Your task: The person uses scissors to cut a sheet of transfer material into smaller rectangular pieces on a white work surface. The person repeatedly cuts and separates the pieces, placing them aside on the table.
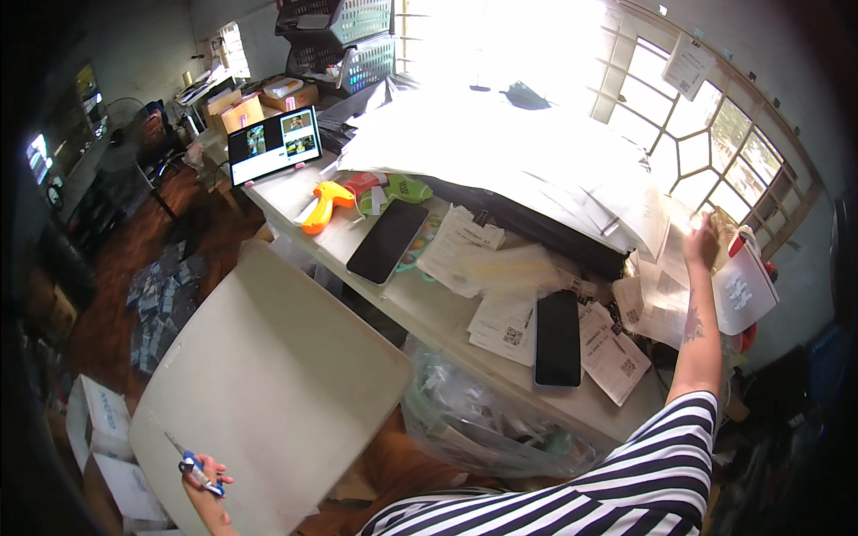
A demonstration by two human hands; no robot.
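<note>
At the lower left, my left hand [207, 487] is closed round a pair of scissors [189, 465] with blue handles, the blades pointing up and away over a pale flat tabletop [268, 357]. My right arm stretches to the far right, where my right hand [702, 243] is among papers and clear plastic below the window. Glare washes out its fingertips, so whether it grips anything cannot be made out. Close to that hand are a white sheet [747, 290] and a translucent plastic sleeve [657, 295].
On the long desk lie two dark phones [388, 241] [558, 339], printed label slips [612, 353], an orange handheld tool [327, 207] and a lit tablet [274, 146]. A large white sheet pile [474, 143] covers the back. Beneath hangs a clear plastic bag [483, 415]; an opened carton [100, 420] stands left.
</note>
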